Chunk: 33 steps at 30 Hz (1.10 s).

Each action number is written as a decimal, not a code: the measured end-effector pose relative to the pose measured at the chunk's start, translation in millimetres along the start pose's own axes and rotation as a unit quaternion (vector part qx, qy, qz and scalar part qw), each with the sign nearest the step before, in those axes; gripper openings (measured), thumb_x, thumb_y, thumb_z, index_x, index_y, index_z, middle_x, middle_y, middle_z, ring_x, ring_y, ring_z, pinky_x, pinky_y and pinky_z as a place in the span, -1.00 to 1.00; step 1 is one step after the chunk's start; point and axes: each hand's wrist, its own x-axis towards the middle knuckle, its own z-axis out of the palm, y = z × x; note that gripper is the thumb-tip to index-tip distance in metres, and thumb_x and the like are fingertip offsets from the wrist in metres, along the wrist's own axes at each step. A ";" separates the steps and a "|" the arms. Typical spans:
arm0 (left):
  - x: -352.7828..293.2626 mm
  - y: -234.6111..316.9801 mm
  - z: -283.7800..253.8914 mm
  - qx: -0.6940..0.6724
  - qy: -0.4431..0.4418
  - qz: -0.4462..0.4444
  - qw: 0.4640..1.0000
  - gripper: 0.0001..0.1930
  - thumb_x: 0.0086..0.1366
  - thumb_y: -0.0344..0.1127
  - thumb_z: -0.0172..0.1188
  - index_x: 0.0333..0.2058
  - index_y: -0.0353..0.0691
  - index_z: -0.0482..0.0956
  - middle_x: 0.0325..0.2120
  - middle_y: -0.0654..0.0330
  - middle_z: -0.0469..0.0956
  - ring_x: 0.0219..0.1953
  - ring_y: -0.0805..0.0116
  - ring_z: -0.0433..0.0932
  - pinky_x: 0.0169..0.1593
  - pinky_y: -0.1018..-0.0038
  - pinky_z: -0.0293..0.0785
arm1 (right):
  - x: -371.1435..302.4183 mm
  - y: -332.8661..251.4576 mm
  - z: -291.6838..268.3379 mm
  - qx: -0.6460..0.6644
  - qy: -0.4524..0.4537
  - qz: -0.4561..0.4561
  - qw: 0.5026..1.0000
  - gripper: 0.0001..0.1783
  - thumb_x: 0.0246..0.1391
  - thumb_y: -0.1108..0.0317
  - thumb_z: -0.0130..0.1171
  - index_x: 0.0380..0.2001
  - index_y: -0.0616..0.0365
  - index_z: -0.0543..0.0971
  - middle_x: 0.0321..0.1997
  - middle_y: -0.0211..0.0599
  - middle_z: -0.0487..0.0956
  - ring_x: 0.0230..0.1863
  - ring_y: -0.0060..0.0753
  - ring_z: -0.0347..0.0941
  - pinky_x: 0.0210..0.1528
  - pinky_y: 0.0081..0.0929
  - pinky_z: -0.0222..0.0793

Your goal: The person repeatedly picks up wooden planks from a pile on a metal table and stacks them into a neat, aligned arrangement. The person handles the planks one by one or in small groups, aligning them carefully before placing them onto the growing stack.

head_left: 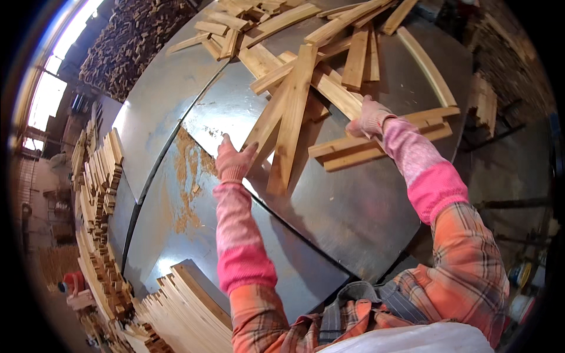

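My left hand [234, 160] is over the metal table [341, 217], fingers spread, with nothing in it. Just to its right lie two slanting wooden boards, the nearer one [293, 123] crossing over the other. My right hand [372, 119] is closed on the near end of a light wooden board [336, 93], thumb on one side and fingers on the other. That board's far part runs under other boards in the loose pile. Below my right wrist, a pair of boards [353, 154] lies side by side, partly hidden by my forearm.
More loose boards [282, 25] lie heaped at the table's far side, and a curved-looking strip [426, 65] lies at the right. Stacked slats [182, 309] stand at the near left, with longer stacks [100, 194] beyond. A dark gap [156, 167] crosses the tabletop.
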 end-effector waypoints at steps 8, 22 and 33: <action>-30.3 171.7 85.5 -0.122 -0.130 -0.095 0.979 0.31 -0.10 -0.06 0.56 0.51 -0.28 -0.13 0.17 -0.19 0.48 0.18 -0.11 0.55 0.23 0.17 0.51 | 87.6 -2.7 -28.1 0.095 -0.050 -0.127 0.986 0.12 -0.25 0.14 0.57 0.32 0.40 0.22 0.18 0.18 0.56 0.09 0.04 0.63 -0.14 -0.15 0.70; -289.0 40.4 3.2 -0.918 -0.148 -0.147 0.338 -0.19 0.01 0.03 0.37 0.20 -0.29 0.38 -0.06 0.05 0.49 -0.21 0.30 0.51 -0.13 0.31 0.53 | -99.1 64.3 47.3 0.721 -0.486 -0.136 0.475 -0.12 0.08 0.13 0.34 0.36 0.37 0.25 0.12 0.01 0.49 -0.02 -0.24 0.57 0.02 -0.38 0.63; -437.4 -69.7 33.4 -0.858 0.032 -0.306 0.411 -0.42 0.19 -0.11 0.30 0.09 -0.40 0.51 -0.08 -0.07 0.61 -0.11 0.04 0.67 0.06 0.16 0.66 | -266.0 -2.8 292.8 0.406 -0.650 -0.188 0.614 -0.15 -0.09 0.40 0.28 0.34 0.21 0.30 0.04 -0.23 0.53 0.06 -0.35 0.51 0.05 -0.28 0.54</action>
